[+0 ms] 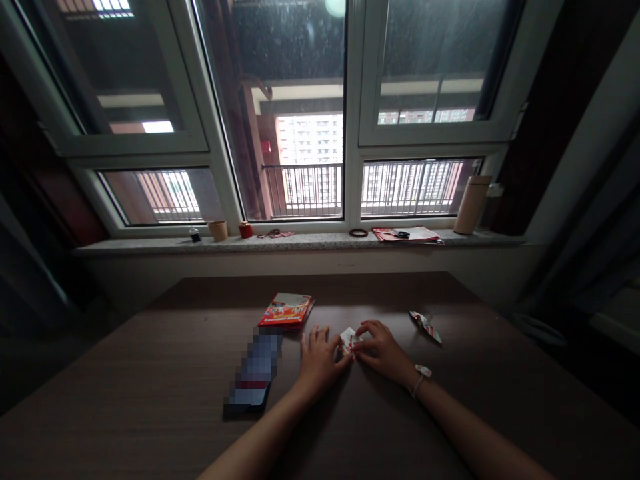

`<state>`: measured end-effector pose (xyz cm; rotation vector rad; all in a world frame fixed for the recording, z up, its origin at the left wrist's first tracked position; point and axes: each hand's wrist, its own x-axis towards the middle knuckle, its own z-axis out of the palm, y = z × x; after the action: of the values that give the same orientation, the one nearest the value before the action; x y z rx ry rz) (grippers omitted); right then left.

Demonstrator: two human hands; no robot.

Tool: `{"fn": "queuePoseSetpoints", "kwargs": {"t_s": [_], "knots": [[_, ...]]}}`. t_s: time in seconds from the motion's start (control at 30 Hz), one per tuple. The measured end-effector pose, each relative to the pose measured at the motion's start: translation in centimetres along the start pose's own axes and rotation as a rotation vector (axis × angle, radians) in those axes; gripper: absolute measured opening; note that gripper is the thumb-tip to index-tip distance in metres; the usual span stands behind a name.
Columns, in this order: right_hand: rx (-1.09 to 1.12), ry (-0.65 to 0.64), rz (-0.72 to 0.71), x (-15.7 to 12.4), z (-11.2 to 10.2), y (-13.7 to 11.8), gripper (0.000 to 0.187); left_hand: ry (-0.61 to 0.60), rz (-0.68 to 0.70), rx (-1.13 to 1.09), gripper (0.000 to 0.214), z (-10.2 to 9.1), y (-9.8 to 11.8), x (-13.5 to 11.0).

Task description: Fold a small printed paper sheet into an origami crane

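Note:
A small piece of folded paper point(348, 339), white with red lines, lies on the table between my two hands. My left hand point(320, 355) holds its left edge with thumb and index finger, the other fingers bent and resting on the table. From the other side, my right hand point(383, 352) pinches the paper's right part with curved fingers. A band with a pale charm circles the right wrist. Just beyond the left hand lies a red and white paper packet point(286, 311). Left of that hand is a phone point(253, 373) with a blurred screen.
A twisted paper shape point(425, 326) lies right of the hands on the brown table point(150, 373). Behind, the windowsill point(310, 241) bears a paper cup point(218, 231), a red jar point(246, 230), a dark ring point(358, 233), scissors point(402, 235) on paper sheets and a tall flask point(471, 205).

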<state>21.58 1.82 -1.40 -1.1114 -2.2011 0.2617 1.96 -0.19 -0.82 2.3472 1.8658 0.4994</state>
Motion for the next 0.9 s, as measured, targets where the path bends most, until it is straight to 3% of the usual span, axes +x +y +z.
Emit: {"fn": "queuePoseSetpoints", "kwargs": {"t_s": [0.07,0.2,0.3,0.9], "knots": [[-0.004,-0.003,0.016,0.05,0.06,0.07,0.013,-0.010,-0.004,0.002,0.041,-0.06,0.02,0.03],[-0.021,0.050,0.231,0.31,0.24,0.58,0.013,-0.002,-0.002,0.007,0.038,0.02,-0.06,0.10],[-0.034,0.049,0.314,0.47,0.25,0.81,0.016,-0.003,0.000,0.006,0.038,0.10,-0.10,0.11],[-0.073,0.056,0.267,0.40,0.25,0.85,0.018,-0.038,0.040,-0.052,0.036,0.16,-0.27,0.13]]}}
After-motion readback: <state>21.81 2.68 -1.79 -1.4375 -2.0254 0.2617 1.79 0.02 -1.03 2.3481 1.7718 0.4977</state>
